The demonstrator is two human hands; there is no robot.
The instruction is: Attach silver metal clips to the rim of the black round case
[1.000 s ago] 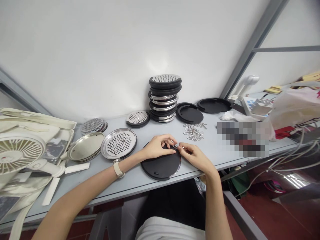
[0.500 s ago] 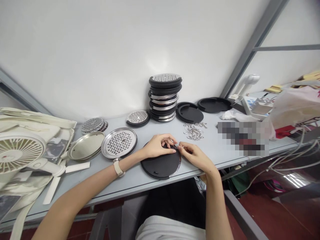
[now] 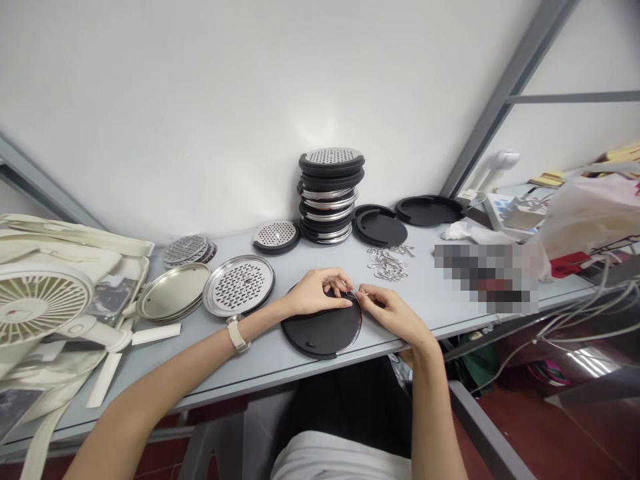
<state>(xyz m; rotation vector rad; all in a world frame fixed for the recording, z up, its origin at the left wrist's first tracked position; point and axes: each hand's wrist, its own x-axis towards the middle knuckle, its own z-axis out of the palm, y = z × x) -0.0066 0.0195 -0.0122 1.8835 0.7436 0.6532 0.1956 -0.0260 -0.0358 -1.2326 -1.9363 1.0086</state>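
A round black plate [image 3: 320, 330] lies near the table's front edge, with a shiny strip along its right rim. Above its far right part, my left hand [image 3: 324, 292] is closed, its fingers curled and the wrist banded by a watch. Facing it, my right hand [image 3: 384, 307] pinches a small shiny metal wire piece at the rim. The left fingertips meet that piece too; its exact shape is mostly hidden by the fingers. Beyond my right hand lies a pile of metal wire loops [image 3: 387, 265].
A tall stack of black and metal discs [image 3: 331, 217] stands by the wall. Left are a perforated grater disc [image 3: 240, 285], plain metal discs [image 3: 173, 293] and a white fan [image 3: 37, 307]. Black round trays [image 3: 381, 227] sit right of the stack, with a plastic bag [image 3: 587, 213] farther right.
Both hands stay in nearly the same place at the plate's rim. The fingers show only a very slight shift.
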